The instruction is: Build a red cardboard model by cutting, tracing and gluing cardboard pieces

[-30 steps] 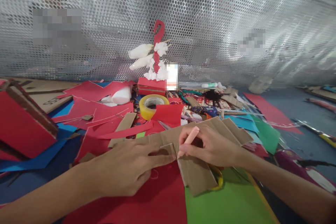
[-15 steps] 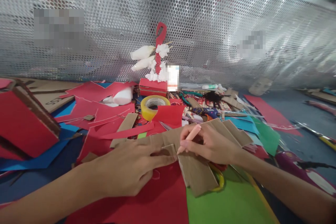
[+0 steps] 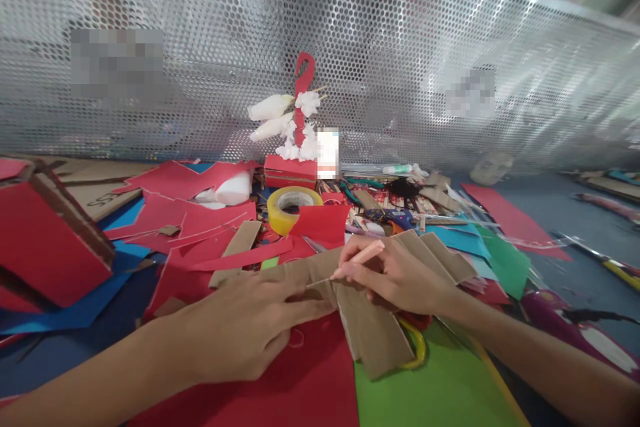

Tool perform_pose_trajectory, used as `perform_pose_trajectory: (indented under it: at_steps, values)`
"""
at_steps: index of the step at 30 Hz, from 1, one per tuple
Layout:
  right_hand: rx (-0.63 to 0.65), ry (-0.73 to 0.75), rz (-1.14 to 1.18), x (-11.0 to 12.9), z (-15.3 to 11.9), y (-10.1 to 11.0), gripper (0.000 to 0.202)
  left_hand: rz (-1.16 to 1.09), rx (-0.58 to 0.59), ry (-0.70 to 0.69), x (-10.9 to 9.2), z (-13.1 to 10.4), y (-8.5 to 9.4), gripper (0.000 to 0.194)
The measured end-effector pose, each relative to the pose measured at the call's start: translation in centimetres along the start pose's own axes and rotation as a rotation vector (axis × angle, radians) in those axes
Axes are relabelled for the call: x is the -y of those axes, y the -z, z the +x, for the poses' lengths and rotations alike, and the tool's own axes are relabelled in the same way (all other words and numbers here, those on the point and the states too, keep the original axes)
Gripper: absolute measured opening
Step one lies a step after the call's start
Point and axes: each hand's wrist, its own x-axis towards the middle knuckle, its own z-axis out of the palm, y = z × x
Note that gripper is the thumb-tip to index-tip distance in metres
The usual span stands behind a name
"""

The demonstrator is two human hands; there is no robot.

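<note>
My right hand is closed around a slim pink pen, with its tip low over the brown cardboard. The tip sits along the upper edge of a small cardboard piece. My left hand presses that piece down, its index finger reaching along it and its other fingers partly hidden. Beneath both hands lies a longer, creased cardboard strip, bent toward me at its right part. Yellow-handled scissors peek out from under it. Red card and green card lie below.
A yellow tape roll and red paper scraps lie beyond my hands. Behind them stands a red hooked stand with white flowers, before a perforated metal panel. A red-covered box is left, a purple tool right.
The pen tip has shifted up and left, from the small piece's right corner to its upper edge. My left hand keeps its place on the cardboard.
</note>
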Motion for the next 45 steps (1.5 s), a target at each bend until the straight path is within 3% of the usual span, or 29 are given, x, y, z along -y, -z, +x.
perform_pose_trajectory:
  at_steps: [10,17,22,27,37,45]
  values:
    - [0.022,0.029,-0.010,-0.1,0.0,0.1,0.023,0.043,0.061,0.039,-0.2,0.1,-0.1,0.085]
    - [-0.013,-0.008,0.005,0.0,0.0,-0.1,0.029,0.075,0.045,0.032,-0.7,0.0,-0.5,0.090]
    - [0.012,-0.034,0.011,0.3,0.2,0.0,0.032,0.140,0.134,0.119,-1.4,-0.5,-1.3,0.094]
    - [0.035,-0.025,0.010,0.2,0.9,0.2,0.035,0.199,0.177,0.143,-2.3,-0.6,-1.4,0.086]
    - [0.067,-0.060,-0.025,0.8,2.6,0.5,0.039,0.253,0.110,0.084,-3.5,-0.5,-1.4,0.069]
    - [0.157,-0.016,-0.098,1.9,3.4,-0.3,0.034,0.194,0.062,0.227,-5.2,-0.6,-1.2,0.057]
